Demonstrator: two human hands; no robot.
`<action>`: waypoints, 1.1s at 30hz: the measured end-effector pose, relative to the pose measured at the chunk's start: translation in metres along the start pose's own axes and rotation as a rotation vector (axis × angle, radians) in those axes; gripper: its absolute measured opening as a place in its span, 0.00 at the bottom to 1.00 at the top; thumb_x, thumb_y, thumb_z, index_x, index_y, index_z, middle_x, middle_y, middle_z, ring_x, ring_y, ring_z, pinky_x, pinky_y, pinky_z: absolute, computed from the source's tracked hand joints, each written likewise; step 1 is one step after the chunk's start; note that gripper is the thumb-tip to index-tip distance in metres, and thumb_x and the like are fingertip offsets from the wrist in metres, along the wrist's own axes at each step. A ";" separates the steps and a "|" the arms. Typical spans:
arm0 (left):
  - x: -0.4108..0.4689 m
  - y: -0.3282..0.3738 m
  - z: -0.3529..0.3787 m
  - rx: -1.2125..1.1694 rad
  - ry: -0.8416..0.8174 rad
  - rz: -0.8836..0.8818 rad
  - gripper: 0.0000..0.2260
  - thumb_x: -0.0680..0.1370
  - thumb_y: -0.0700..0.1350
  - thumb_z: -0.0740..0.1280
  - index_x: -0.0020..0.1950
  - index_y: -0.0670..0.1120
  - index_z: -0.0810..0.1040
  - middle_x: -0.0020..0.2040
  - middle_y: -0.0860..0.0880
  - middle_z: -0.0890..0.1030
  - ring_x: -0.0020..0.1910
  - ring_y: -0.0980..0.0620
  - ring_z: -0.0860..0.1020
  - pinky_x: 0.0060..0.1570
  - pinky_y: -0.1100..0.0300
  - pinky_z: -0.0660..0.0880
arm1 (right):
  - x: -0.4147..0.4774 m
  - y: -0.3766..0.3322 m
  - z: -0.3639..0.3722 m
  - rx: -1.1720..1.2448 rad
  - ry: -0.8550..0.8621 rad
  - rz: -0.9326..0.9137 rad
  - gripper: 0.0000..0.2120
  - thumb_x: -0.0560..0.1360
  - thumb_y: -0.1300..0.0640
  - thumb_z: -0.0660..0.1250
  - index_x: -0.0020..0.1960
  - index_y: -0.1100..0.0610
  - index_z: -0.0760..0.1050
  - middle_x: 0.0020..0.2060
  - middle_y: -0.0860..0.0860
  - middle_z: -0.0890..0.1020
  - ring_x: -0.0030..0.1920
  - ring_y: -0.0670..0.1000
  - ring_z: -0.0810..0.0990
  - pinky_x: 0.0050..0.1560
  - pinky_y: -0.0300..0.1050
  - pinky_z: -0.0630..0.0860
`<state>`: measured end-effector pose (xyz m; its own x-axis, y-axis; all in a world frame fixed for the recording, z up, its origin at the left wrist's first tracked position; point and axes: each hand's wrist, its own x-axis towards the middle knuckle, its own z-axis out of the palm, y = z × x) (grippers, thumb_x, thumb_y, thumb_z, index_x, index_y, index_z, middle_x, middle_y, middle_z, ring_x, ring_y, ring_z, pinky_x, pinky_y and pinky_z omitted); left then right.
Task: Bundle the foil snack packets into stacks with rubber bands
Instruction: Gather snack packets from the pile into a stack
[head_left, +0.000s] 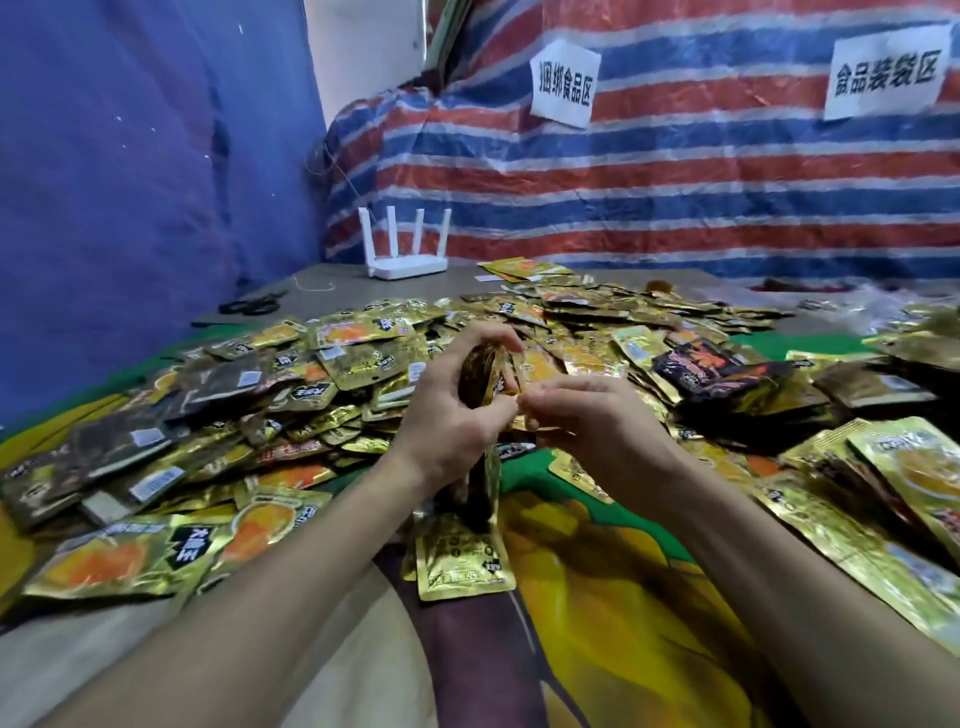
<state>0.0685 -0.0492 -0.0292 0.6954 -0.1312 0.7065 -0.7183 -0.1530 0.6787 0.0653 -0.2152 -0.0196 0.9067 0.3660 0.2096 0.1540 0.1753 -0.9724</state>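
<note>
Striped tarpaulin (675, 182) backs a table (332, 291) littered with foil packets (363, 358); left hand (452, 410) grips an upright stack (483, 488), long axis vertical, right hand (587, 421) pinching its top edge.

Gold foil packets (358, 358) with orange prints and some black ones (711, 366), a red-blue-white striped tarp (675, 171), blue cloth (130, 208) left, white router (405, 265) far

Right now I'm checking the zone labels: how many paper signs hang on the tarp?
2. The left sign hangs on the striped tarp, up and right of the router. The right sign hangs near the frame's right edge. More may be out of view.
</note>
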 end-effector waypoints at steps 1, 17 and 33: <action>0.000 -0.001 0.000 0.012 0.006 0.002 0.16 0.70 0.31 0.68 0.55 0.45 0.74 0.45 0.46 0.76 0.40 0.45 0.77 0.40 0.53 0.79 | -0.001 -0.003 0.001 0.030 -0.011 -0.004 0.06 0.68 0.60 0.70 0.39 0.63 0.82 0.35 0.55 0.80 0.37 0.50 0.79 0.40 0.41 0.74; -0.003 0.013 0.019 -0.293 0.086 -0.121 0.13 0.72 0.36 0.66 0.55 0.45 0.74 0.41 0.57 0.81 0.41 0.57 0.80 0.40 0.62 0.78 | 0.000 -0.003 0.001 0.501 -0.063 -0.077 0.20 0.74 0.62 0.68 0.65 0.57 0.77 0.60 0.54 0.84 0.42 0.51 0.87 0.32 0.37 0.81; 0.004 0.033 0.008 -0.372 0.457 -0.063 0.17 0.69 0.33 0.66 0.56 0.47 0.73 0.42 0.41 0.75 0.40 0.43 0.75 0.44 0.41 0.75 | -0.002 0.009 0.006 -0.004 0.012 -0.059 0.19 0.69 0.60 0.78 0.59 0.58 0.84 0.55 0.54 0.86 0.54 0.54 0.86 0.41 0.50 0.84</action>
<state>0.0481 -0.0630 -0.0054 0.7177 0.3144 0.6213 -0.6916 0.2182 0.6885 0.0621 -0.2092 -0.0280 0.9006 0.3446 0.2651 0.2087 0.1922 -0.9589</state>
